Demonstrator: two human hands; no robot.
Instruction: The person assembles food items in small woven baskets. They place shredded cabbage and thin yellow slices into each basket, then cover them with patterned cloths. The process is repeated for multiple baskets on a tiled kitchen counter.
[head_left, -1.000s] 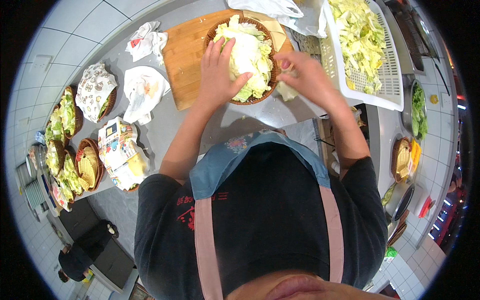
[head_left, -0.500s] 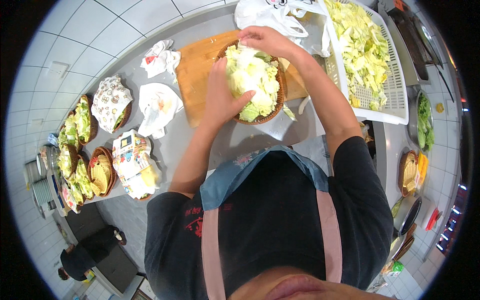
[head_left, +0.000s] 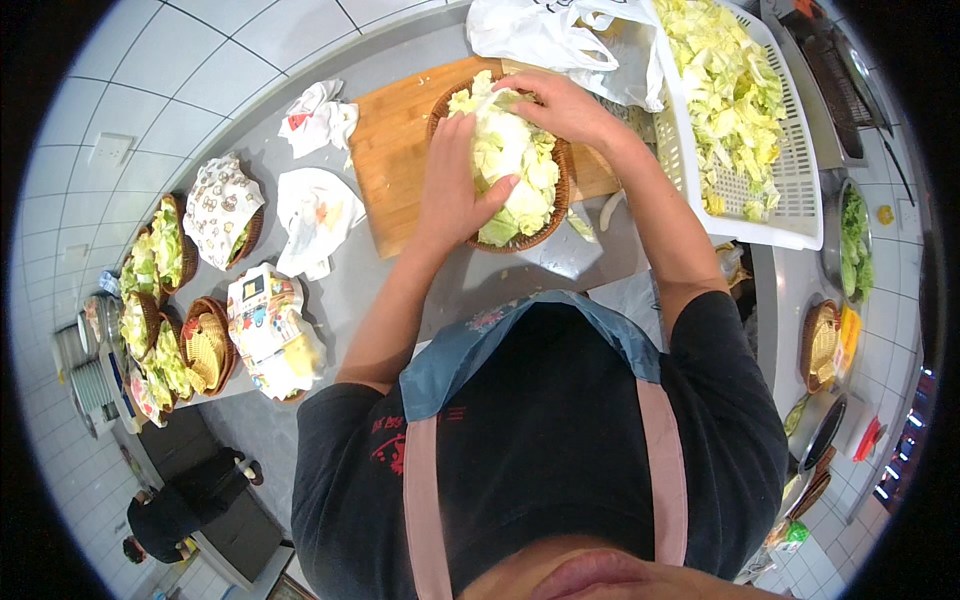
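A round brown wicker basket (head_left: pixel 565 180) heaped with pale green-yellow cut cabbage leaves (head_left: pixel 515 160) stands on a wooden cutting board (head_left: pixel 385 150). My left hand (head_left: pixel 460 190) lies along the left side of the heap, fingers stretched upward and thumb spread over the leaves. From the far right, my right hand (head_left: pixel 562 108) rests on the top of the heap, its fingers bent and apart. The right fingertips touch the leaves, partly out of sight. A loose leaf piece (head_left: pixel 581 226) lies by the basket's lower right rim.
A white slotted crate (head_left: pixel 808 190) of cut cabbage stands at right, beside a white plastic bag (head_left: pixel 535 38). Crumpled cloths (head_left: pixel 318 210) and cloth-covered baskets (head_left: pixel 222 212) sit at left. Several filled baskets line the counter's left end; another person (head_left: pixel 190 505) bends farther off.
My right hand has moved from the basket's far rim inward and down onto the leaves. My left hand stays at the left side, shifted slightly.
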